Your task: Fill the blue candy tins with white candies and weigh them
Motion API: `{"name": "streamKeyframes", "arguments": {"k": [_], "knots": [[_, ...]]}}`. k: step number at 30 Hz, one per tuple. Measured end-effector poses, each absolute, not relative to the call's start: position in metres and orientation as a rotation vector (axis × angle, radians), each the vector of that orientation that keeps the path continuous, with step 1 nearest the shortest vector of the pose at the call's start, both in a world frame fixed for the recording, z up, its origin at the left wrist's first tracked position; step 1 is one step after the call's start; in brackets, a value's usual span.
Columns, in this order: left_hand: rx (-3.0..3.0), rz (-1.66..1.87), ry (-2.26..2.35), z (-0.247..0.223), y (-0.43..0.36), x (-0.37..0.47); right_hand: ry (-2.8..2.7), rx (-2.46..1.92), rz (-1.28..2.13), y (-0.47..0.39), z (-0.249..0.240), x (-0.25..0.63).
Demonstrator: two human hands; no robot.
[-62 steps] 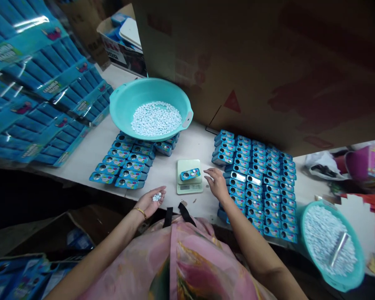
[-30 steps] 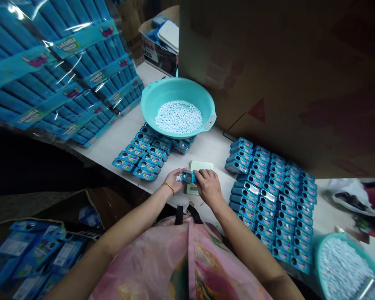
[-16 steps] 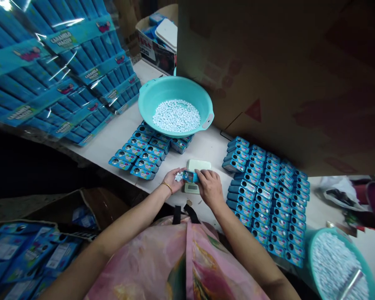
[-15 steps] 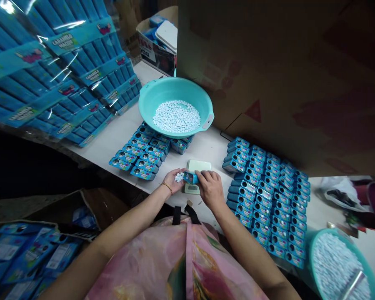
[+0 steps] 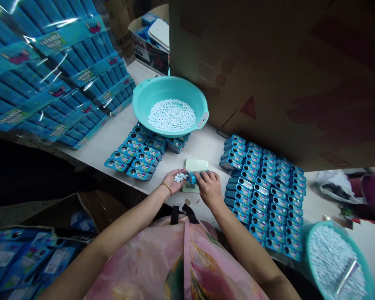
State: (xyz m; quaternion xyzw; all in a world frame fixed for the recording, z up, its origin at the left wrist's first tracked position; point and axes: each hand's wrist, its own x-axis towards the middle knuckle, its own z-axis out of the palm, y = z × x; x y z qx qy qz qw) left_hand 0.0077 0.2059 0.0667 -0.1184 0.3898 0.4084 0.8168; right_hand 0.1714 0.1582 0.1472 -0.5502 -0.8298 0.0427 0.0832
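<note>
Cupped palm up, my left hand [image 5: 171, 181] holds a small heap of pale candies [image 5: 180, 177]. In my right hand [image 5: 211, 187] is a small blue candy box [image 5: 192, 178], tipped on its side with its end at the candies. Both hands are over a pale green kitchen scale [image 5: 196, 164], which they partly hide. Behind them a turquoise basin [image 5: 170, 85] holds more pale candies and rests on or right behind rows of blue boxes [image 5: 143, 156].
Many blue boxes [image 5: 259, 196] stand in rows at the right. A turquoise tub [image 5: 312, 254] of candies holds a metal scoop [image 5: 346, 276]. A big carton [image 5: 268, 83] walls off the back; wrapped display packs [image 5: 59, 75] lean at the left. An open carton of flat boxes [image 5: 21, 258] sits lower left.
The whole view has shifted slightly left. My hands keep nearly the same pose, and the candies in my left palm look a little more spread toward the box.
</note>
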Motion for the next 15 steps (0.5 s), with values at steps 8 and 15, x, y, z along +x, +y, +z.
{"name": "streamKeyframes", "arguments": {"k": [8, 15], "knots": [[-0.257, 0.880, 0.808, 0.059, 0.206, 0.006, -1.995, -1.631, 0.563, 0.161, 0.121, 0.187], [-0.289, 0.921, 0.940, 0.055, 0.203, -0.027, -1.334, -1.440, 1.097, 0.183, 0.052, 0.191]]}}
